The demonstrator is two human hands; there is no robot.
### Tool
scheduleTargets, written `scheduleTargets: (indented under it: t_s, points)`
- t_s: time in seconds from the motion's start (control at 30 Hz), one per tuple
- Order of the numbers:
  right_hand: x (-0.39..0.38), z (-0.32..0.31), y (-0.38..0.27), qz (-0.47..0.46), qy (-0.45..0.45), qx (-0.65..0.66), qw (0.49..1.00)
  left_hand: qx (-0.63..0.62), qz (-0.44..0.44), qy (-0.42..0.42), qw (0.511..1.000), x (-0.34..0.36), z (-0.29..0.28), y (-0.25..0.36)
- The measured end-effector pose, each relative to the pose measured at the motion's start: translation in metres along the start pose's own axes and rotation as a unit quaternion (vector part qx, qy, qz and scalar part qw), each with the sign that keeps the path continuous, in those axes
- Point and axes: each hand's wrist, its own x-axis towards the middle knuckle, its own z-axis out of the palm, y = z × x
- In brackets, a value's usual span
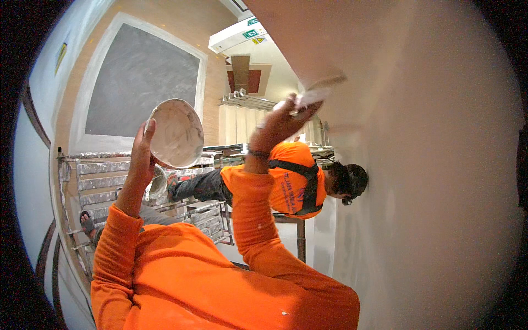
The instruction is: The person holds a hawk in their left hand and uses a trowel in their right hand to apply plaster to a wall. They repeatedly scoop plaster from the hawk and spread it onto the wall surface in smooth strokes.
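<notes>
Your left hand (144, 153) is clamped on the bowl (179, 133), thumb over the near rim and the other fingers mostly hidden behind its side. The bowl is up in front of you on the left, tipped so that its open mouth faces your eyes, and pale smears coat the inside. Your right hand (283, 124) is raised higher, to the right of the bowl and well apart from it, its fingers closed around a flat tool (312, 98). Motion blurs the flat tool, and its far end lies across the view of the broad, smooth wall (440, 176); you cannot tell from here whether it touches. A dark band (257, 152) circles your right wrist, and both your arms are in orange sleeves (250, 212).

Beyond your right forearm, a co-worker (294, 179) in an orange top with dark straps has their head near the wall. Below the bowl, spattered slats (102, 182) run side by side, with a round container (158, 180) among them, partly hidden. Farther off at the upper left is a dark grey panel (144, 80) with a whitish border.
</notes>
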Motion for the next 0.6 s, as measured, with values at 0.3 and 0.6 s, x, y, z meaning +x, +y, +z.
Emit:
scheduleTargets:
  t_s: [0.3,0.6]
  points:
    - [-0.066,-0.018,-0.035,-0.114,-0.073,-0.053,0.989,0.001,-0.014,0.025,1.000,-0.017,-0.024,0.010]
    - [-0.013,-0.003,0.105,-0.195,0.021,-0.281,0.940,0.016,-0.004,0.048,0.999,-0.018,-0.044,0.017]
